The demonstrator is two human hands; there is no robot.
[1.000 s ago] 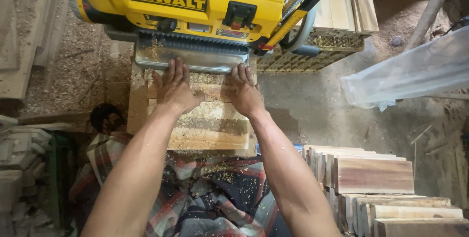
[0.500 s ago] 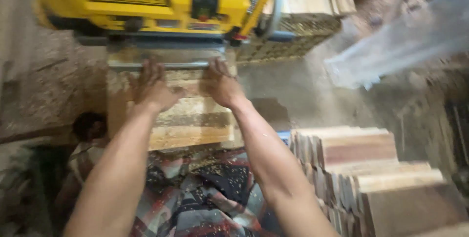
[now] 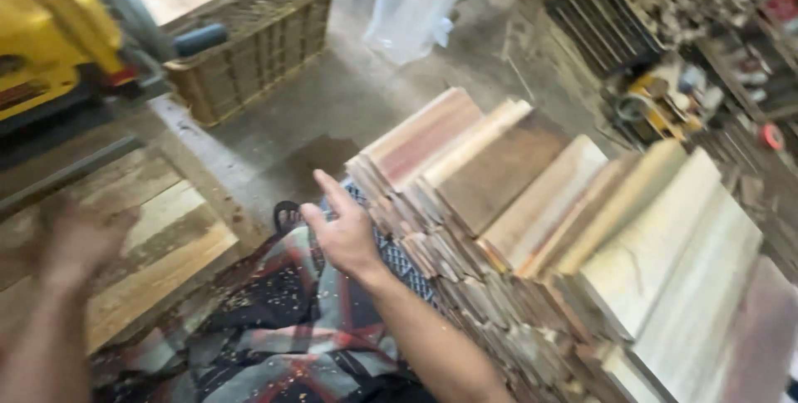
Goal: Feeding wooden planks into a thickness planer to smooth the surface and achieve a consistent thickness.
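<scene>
Our right hand (image 3: 345, 233), open and empty, nears the board stack (image 3: 532, 228); a careless bump could topple it. Our blurred left hand (image 3: 79, 241) beside the stack: grip unclear.

Soft, even daylight; heavy motion blur throughout, worst at the left edge.

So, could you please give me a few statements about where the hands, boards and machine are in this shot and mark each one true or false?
1. The right hand is open, next to the stack of boards. True.
2. The right hand is clamped around a board. False: its fingers are spread and it holds nothing.
3. The left hand is over the wooden panel in front of the yellow machine. True, though it is blurred.
4. The woven basket sits on top of the stack of boards. False: it stands on the floor beside the yellow machine.
5. The stack of boards lies to the person's right. True.
</scene>
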